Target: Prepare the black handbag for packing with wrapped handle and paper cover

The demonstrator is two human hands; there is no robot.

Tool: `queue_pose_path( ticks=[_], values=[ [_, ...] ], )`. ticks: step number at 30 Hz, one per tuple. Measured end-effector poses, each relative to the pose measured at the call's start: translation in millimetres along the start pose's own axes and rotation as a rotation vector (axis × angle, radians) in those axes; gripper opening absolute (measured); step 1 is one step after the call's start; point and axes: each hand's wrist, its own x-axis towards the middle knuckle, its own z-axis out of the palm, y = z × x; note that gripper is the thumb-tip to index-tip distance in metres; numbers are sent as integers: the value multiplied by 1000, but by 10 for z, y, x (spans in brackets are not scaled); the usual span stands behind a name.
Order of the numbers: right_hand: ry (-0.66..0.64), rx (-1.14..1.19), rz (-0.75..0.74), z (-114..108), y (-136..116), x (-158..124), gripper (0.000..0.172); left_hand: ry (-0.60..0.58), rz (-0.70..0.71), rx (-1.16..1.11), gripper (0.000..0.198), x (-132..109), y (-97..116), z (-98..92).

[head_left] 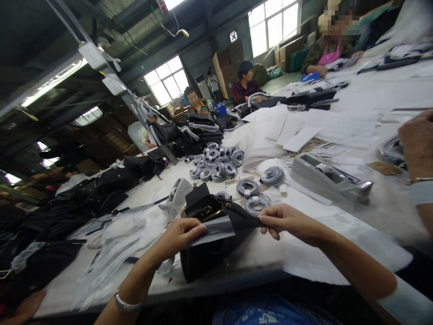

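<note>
A black handbag [203,259] with gold-coloured buckle fittings stands at the table's front edge, directly before me. Across its top runs a black strap [247,223], whose right end is pinched between the thumb and fingers of my right hand [287,221]. My left hand [182,234] grips a pale translucent plastic strip [216,229] by its left end. That strip lies along the strap and hides its left part; whether it goes around the strap I cannot tell. Both hands are held in front of the bag's upper part.
Behind the bag lie several wrapped strap coils [218,167]. A grey tape dispenser [328,178] stands to the right, another dispenser [179,192] behind the bag. Plastic sleeves [125,253] and black bags [115,180] cover the left. A co-worker's hand [419,144] is at far right; several people sit beyond.
</note>
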Motion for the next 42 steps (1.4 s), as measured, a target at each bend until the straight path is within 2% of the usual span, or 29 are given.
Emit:
queue_pose_path(
  ticks=[4,8,12,15,16,17,19,21,23,25,27,29,31,35,37,42],
  values=[
    [39,83,21,-28,24,-1,44,-84,-49,-4,54,-30,24,-119],
    [47,140,20,-21,34,41,42,-143,36,5,56,13,212,-179],
    [36,157,17,16,39,84,41,-192,110,-52,57,147,443,-108],
    [121,88,-57,43,32,80,41,-291,111,-73,47,233,525,19],
    [170,40,-104,51,28,69,41,-265,141,-23,43,245,525,63],
    [218,-18,-157,60,26,53,40,-188,200,67,37,248,513,102],
    [291,-123,-245,84,30,17,36,80,392,328,29,225,462,161],
    [321,-149,-256,121,48,-12,34,330,612,579,33,179,397,200],
    [325,-82,-188,171,79,-20,37,449,785,723,39,133,334,235],
    [325,-3,-118,227,112,-4,41,486,863,745,43,106,276,282],
    [339,35,-99,274,138,27,42,506,840,675,46,98,217,339],
    [345,45,-120,300,154,61,43,515,752,551,46,99,165,389],
    [332,53,-145,302,161,90,46,473,627,397,44,97,135,409],
    [300,52,-127,269,175,133,45,186,277,56,59,81,185,339],
    [286,81,-101,258,179,151,43,54,156,-90,54,85,241,288],
    [274,283,-14,274,164,207,42,-98,-34,-294,41,166,327,245]
  ],
)
